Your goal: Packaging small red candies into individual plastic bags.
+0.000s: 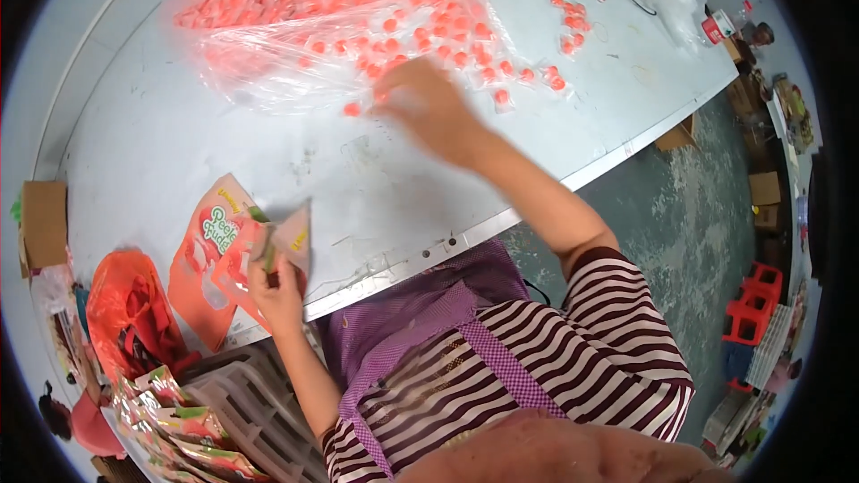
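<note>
My left hand [276, 291] is closed on a printed pouch [292, 237] near the table's front edge, thumb pressed against its side. Beside and under it, flat pink printed pouches [204, 250] lie on the table. My right hand [425, 112] is stretched out over the near edge of a heap of small red wrapped candies [447, 31]. Motion smears its fingers, so whether they hold anything is hidden. One loose wrapped candy [352, 109] lies just left of its fingertips.
A large clear plastic bag [259, 63] full of the candies spreads over the far table [376, 188]. Filled pouches [192, 429] stand by a grey plastic crate [255, 402] at lower left, near an orange bag [134, 304]. Red stools [753, 304] stand on the floor at right.
</note>
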`<move>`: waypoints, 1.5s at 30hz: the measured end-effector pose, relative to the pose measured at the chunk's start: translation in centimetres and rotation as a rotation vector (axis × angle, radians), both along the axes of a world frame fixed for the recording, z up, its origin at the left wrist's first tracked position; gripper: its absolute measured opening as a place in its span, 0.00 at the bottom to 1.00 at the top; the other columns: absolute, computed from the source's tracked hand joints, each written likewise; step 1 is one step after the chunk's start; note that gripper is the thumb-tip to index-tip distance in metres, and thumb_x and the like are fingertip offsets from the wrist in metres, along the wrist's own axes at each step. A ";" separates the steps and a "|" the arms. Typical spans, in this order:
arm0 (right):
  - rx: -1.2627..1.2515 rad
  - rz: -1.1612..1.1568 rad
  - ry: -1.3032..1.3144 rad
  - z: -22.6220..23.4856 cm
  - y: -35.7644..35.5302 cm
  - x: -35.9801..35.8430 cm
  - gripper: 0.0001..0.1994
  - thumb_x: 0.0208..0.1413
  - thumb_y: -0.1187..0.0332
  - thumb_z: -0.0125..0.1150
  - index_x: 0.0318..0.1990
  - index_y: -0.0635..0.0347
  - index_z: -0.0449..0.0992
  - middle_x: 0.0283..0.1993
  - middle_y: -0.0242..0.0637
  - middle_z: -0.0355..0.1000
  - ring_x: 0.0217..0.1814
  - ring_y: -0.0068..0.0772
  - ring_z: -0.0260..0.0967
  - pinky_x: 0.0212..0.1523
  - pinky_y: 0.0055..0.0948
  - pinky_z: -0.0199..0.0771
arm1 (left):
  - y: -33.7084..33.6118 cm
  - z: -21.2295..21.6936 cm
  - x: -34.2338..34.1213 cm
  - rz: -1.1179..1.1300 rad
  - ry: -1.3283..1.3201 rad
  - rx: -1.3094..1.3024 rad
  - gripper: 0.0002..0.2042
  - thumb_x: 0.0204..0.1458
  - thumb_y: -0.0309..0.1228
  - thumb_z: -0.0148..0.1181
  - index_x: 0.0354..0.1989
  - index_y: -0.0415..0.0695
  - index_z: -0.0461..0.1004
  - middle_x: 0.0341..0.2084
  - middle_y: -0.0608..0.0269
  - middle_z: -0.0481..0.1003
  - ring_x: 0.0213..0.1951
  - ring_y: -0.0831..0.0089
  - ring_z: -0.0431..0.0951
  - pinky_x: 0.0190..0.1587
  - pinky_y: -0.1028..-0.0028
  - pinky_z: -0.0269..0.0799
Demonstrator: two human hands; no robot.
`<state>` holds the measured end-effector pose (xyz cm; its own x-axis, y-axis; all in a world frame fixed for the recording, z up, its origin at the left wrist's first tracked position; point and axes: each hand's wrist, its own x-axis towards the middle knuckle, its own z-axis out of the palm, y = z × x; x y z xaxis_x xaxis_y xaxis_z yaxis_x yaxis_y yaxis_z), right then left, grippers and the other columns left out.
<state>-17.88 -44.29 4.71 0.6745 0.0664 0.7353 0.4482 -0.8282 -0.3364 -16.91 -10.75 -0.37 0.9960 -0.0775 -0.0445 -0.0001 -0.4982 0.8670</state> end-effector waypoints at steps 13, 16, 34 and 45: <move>0.196 -0.621 0.381 -5.2 -11.9 -13.4 0.11 0.47 0.78 0.55 0.40 0.58 0.73 0.42 0.40 0.68 0.42 0.41 0.62 0.46 0.30 0.63 | -0.6 -0.4 0.5 -0.204 -0.263 0.024 0.07 0.53 0.24 0.54 0.38 0.35 0.69 0.33 0.63 0.67 0.35 0.78 0.67 0.41 0.78 0.64; 0.385 -0.519 0.449 -5.4 -8.7 -14.1 0.11 0.47 0.78 0.57 0.40 0.59 0.72 0.44 0.39 0.67 0.45 0.39 0.60 0.46 0.30 0.63 | -0.8 -0.6 0.5 -0.199 -0.261 -0.035 0.07 0.53 0.25 0.53 0.38 0.36 0.69 0.33 0.64 0.68 0.36 0.78 0.67 0.41 0.78 0.64; 0.029 -0.629 0.444 -5.2 -9.3 -11.0 0.12 0.47 0.63 0.61 0.39 0.55 0.75 0.46 0.41 0.67 0.49 0.43 0.62 0.51 0.37 0.57 | -0.7 -0.5 0.4 -0.136 -0.187 -0.126 0.06 0.50 0.25 0.57 0.33 0.36 0.70 0.29 0.64 0.67 0.34 0.76 0.66 0.38 0.77 0.63; 0.191 -0.299 0.395 -4.0 -6.7 -9.1 0.13 0.48 0.69 0.60 0.43 0.52 0.74 0.52 0.39 0.65 0.52 0.41 0.60 0.52 0.34 0.58 | -0.6 -0.5 0.5 -0.142 -0.193 -0.070 0.05 0.50 0.24 0.57 0.33 0.36 0.70 0.30 0.63 0.67 0.34 0.75 0.67 0.39 0.77 0.63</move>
